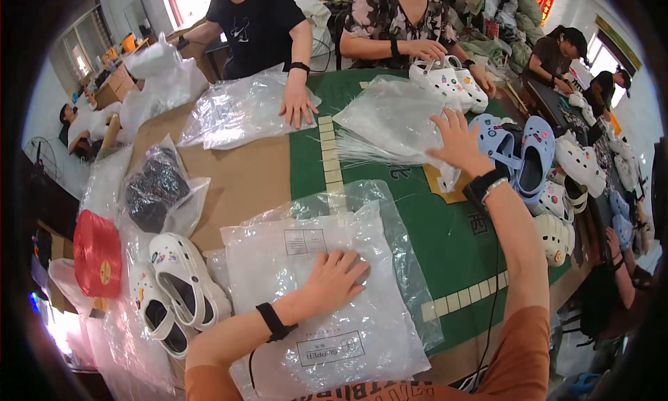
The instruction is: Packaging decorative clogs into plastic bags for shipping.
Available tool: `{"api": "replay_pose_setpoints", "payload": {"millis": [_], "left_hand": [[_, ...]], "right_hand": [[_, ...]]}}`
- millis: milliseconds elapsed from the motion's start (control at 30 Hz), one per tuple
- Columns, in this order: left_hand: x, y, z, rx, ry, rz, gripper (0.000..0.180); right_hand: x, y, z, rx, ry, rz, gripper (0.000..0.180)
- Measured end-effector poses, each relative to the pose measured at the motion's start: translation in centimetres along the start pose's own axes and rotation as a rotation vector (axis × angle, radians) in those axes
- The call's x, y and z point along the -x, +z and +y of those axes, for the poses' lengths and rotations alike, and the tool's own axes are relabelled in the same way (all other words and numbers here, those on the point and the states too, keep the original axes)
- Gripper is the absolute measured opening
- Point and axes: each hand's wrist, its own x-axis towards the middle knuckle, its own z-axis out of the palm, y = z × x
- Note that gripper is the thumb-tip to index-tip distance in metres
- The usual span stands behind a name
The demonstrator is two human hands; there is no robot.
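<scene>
My left hand (332, 284) lies flat, fingers spread, on a stack of clear plastic bags (268, 258) with printed labels, close to my body. My right hand (460, 145) is stretched out ahead to the right with its fingers apart. It is by a bundle of thin white strips (365, 152) and a clear plastic sheet (386, 105), near a pair of light blue clogs (536, 161). I cannot tell whether it touches the sheet. A pair of white clogs with charms (186, 279) sits left of the bag stack.
Across the table, one person's hand (299, 105) presses a clear bag (233, 115); another person handles white clogs (445, 86). More clogs (581, 166) line the right edge. A red roll (97, 253) and a bag of dark items (156, 185) are at left. A black cord (492, 310) crosses the table.
</scene>
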Motion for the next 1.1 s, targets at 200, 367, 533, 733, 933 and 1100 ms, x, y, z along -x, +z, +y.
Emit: {"api": "replay_pose_setpoints", "payload": {"millis": [200,367,533,733,933,1100], "left_hand": [[0.6,0.3,0.5,0.010,0.000,0.033,0.043],[-0.1,-3.0,2.9,0.015,0.054,0.136,0.041],[-1.5,-5.2,4.2,1.272,-0.195,0.031,0.047],[0.8,-6.4,5.3,1.865,-0.443,0.224,0.046],[6.9,-11.9,3.2,1.532,-0.174,0.282,0.052],[12.5,-11.3,3.2,1.928,-0.464,0.358,0.062]], "right_hand": [[7.2,9.0,1.1,-0.434,0.026,-0.079,0.068],[7.9,6.4,1.8,-0.389,0.134,0.304,0.035],[9.8,-4.7,-2.0,-1.223,0.214,-0.020,0.034],[20.4,-12.7,-12.8,-0.956,-0.361,-0.199,0.037],[20.7,-11.4,-9.9,-1.277,0.013,0.280,0.078],[20.4,-6.2,-10.1,-1.766,0.288,-0.258,0.083]]}}
